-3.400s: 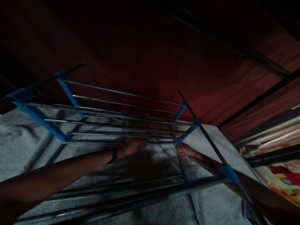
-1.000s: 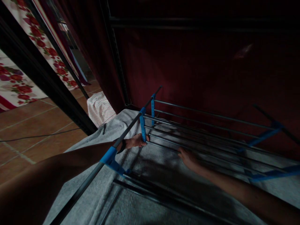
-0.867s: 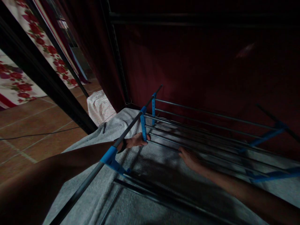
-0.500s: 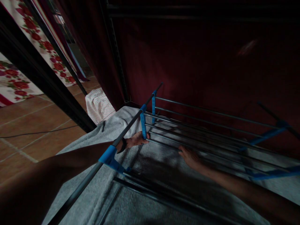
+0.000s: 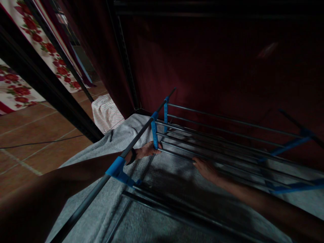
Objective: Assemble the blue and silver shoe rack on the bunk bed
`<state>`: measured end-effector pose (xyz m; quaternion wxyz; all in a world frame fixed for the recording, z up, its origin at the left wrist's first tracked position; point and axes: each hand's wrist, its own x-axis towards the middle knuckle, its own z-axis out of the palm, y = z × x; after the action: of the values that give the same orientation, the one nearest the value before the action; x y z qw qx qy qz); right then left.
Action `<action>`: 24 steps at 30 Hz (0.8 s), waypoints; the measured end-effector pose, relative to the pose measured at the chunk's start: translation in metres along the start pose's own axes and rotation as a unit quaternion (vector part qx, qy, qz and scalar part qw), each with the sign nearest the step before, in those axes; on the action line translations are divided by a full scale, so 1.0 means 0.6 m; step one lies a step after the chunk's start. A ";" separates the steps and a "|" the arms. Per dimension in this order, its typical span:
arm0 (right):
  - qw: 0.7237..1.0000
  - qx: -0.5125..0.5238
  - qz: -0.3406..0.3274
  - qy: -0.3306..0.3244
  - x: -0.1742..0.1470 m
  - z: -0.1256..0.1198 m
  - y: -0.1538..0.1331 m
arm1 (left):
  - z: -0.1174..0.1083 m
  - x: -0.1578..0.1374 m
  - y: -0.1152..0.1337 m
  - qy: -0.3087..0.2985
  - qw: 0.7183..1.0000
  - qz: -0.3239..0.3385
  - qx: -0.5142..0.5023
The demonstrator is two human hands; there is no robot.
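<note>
Our left hand (image 5: 146, 150) grasps the rack (image 5: 227, 135) at its blue bracket (image 5: 154, 133); right hand (image 5: 206, 168) rests open on a rail: light, stiff tubing, likely best held at joints

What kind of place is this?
Probably a home: a tiled floor, flowered fabric and a dark red curtain surround a metal rack standing on a grey blanket.

A dark red fabric wall (image 5: 227, 67) rises at the back. Brown floor tiles (image 5: 32, 135) lie at left, crossed by a thin black cable (image 5: 37, 144). A striped white cloth (image 5: 106, 113) sits beside flower-printed fabric (image 5: 43, 44).
</note>
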<state>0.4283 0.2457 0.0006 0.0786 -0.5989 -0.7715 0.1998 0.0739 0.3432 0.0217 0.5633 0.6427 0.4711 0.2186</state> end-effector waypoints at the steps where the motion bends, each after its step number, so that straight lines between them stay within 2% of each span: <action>1: 1.000 0.004 0.000 -0.002 0.000 -0.001 0.000 | 0.000 -0.001 0.002 -0.005 1.000 -0.002 0.003; 10: 1.000 0.011 -0.017 -0.019 0.004 -0.010 0.000 | 0.005 -0.006 0.016 -0.011 1.000 0.016 0.008; 19: 1.000 0.005 -0.021 -0.021 0.011 -0.008 -0.001 | 0.008 -0.012 0.029 0.014 1.000 -0.007 0.006; 24: 0.999 -0.013 -0.029 -0.014 0.001 -0.013 -0.019 | 0.010 -0.018 0.042 0.004 0.999 -0.026 0.017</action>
<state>0.4207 0.2459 0.0122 0.0660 -0.5748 -0.7919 0.1955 0.0830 0.3328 0.0465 0.5559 0.6390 0.4935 0.1979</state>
